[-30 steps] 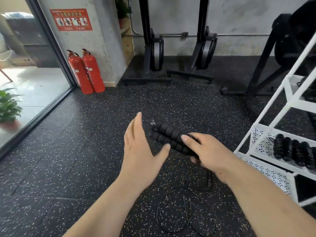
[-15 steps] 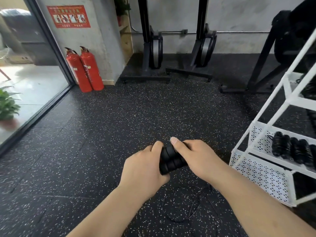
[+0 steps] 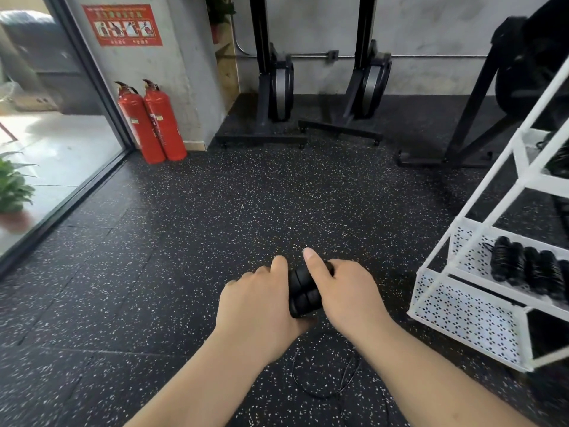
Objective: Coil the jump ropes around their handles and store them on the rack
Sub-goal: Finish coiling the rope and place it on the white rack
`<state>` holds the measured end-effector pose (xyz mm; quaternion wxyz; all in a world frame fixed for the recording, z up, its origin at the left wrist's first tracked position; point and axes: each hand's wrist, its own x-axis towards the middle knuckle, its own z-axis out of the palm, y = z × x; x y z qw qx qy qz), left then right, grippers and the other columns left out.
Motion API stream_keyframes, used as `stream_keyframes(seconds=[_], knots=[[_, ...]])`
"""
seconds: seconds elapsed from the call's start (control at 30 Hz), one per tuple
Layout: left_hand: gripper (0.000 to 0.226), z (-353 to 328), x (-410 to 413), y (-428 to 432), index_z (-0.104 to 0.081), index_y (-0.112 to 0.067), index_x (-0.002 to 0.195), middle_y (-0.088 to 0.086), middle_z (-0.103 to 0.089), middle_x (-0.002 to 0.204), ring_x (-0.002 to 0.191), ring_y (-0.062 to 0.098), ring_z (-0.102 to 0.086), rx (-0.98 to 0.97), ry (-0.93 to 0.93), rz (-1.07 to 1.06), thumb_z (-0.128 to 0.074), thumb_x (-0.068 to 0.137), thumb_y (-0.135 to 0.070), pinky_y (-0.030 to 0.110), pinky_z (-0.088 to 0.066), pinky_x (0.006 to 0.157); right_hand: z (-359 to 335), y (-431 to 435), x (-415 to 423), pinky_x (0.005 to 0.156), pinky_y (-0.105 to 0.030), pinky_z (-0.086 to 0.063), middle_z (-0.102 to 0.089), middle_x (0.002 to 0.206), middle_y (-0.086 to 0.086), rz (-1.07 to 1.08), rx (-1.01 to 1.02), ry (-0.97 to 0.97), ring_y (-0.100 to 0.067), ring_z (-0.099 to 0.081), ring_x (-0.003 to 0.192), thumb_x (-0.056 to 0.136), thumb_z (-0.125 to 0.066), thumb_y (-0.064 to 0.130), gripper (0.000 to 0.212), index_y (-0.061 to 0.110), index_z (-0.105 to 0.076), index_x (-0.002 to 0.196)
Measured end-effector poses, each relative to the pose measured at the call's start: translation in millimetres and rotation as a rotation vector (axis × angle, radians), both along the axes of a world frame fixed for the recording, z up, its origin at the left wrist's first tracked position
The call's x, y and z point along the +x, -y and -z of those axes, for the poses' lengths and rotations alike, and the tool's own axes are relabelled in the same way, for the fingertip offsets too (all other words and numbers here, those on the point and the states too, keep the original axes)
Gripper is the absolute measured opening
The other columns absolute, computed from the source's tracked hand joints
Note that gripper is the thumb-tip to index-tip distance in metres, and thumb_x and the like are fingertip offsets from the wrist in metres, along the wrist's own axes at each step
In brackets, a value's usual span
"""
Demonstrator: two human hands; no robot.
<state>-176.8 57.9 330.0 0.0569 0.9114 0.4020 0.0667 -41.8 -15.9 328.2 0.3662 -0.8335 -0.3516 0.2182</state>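
Two black ribbed jump rope handles (image 3: 303, 292) lie side by side between my hands, low in the middle of the view. My left hand (image 3: 261, 306) grips their left end and my right hand (image 3: 341, 291) grips their right end, its index finger laid over the top. The thin black rope (image 3: 326, 380) hangs down from the handles in loose loops onto the floor between my forearms. The white rack (image 3: 462, 312) stands at the right. On its lower perforated shelf lie coiled black jump ropes (image 3: 529, 268).
Dark speckled rubber floor all around. Two red fire extinguishers (image 3: 151, 121) stand by the wall at the left, next to a glass door. Black machine stands (image 3: 308, 97) line the back wall. A potted plant (image 3: 12, 192) sits outside at far left.
My left hand, open and apart a second ago, has closed on the handles. Both hands have come nearer and lower. The rope loops on the floor have shifted.
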Motion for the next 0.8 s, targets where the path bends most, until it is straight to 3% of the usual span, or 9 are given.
stream_keyframes(seconds=[0.17, 0.33, 0.43, 0.53, 0.63, 0.73, 0.8], knots=[[0.059, 4, -2, -1, -0.030, -0.030, 0.110, -0.011, -0.055, 0.096, 0.080, 0.017, -0.051, -0.004, 0.028, 0.004, -0.071, 0.082, -0.062, 0.033, -0.043, 0.066, 3, -3, -4, 0.074, -0.035, -0.054, -0.075, 0.074, 0.001, 0.102, 0.031, -0.122, -0.017, -0.070, 0.076, 0.100, -0.046, 0.072, 0.066, 0.015, -0.073, 0.079], [0.057, 2, -5, -4, -0.030, -0.033, 0.113, -0.014, -0.054, 0.107, 0.095, 0.015, -0.060, 0.036, 0.073, 0.089, -0.072, 0.083, -0.058, 0.030, -0.039, 0.071, -1, -5, -5, 0.071, -0.032, -0.051, -0.074, 0.076, -0.001, 0.113, 0.039, -0.190, -0.016, -0.069, 0.076, 0.099, -0.049, 0.072, 0.065, 0.015, -0.073, 0.081], [0.055, 0, -8, -8, -0.025, -0.034, 0.108, -0.013, -0.055, 0.103, 0.087, 0.017, -0.058, 0.050, 0.050, 0.121, -0.069, 0.085, -0.056, 0.031, -0.038, 0.069, -3, -7, -6, 0.073, -0.034, -0.051, -0.075, 0.078, -0.002, 0.092, 0.042, -0.228, -0.018, -0.069, 0.079, 0.099, -0.050, 0.073, 0.066, 0.013, -0.073, 0.081], [0.055, -1, -11, -13, -0.019, -0.036, 0.103, -0.011, -0.055, 0.092, 0.074, 0.020, -0.049, 0.020, 0.032, 0.131, -0.068, 0.084, -0.053, 0.034, -0.039, 0.066, -7, -6, -3, 0.084, -0.035, -0.056, -0.079, 0.082, 0.000, -0.035, 0.008, -0.240, -0.018, -0.073, 0.085, 0.097, -0.048, 0.078, 0.069, 0.016, -0.078, 0.085], [0.048, -5, -14, -19, -0.025, -0.037, 0.104, -0.012, -0.056, 0.086, 0.074, 0.021, -0.052, -0.029, 0.050, 0.132, -0.066, 0.083, -0.052, 0.035, -0.042, 0.067, -23, 2, 13, 0.096, -0.036, -0.052, -0.081, 0.086, 0.001, -0.243, -0.060, -0.225, -0.014, -0.074, 0.092, 0.098, -0.042, 0.079, 0.070, 0.021, -0.080, 0.093], [0.044, -11, -17, -22, -0.030, -0.040, 0.104, -0.012, -0.057, 0.082, 0.077, 0.021, -0.057, -0.096, 0.076, 0.148, -0.067, 0.081, -0.050, 0.036, -0.048, 0.069, -42, 13, 35, 0.078, -0.034, -0.043, -0.077, 0.080, -0.002, -0.426, -0.046, -0.274, -0.010, -0.063, 0.072, 0.104, -0.042, 0.069, 0.059, 0.019, -0.072, 0.093], [0.045, -14, -18, -23, -0.031, -0.041, 0.103, -0.014, -0.055, 0.079, 0.077, 0.020, -0.057, -0.146, 0.083, 0.174, -0.068, 0.079, -0.048, 0.036, -0.048, 0.070, -45, 19, 47, 0.073, -0.033, -0.038, -0.072, 0.079, 0.000, -0.472, -0.012, -0.311, -0.012, -0.051, 0.071, 0.103, -0.046, 0.065, 0.051, 0.020, -0.070, 0.097]])
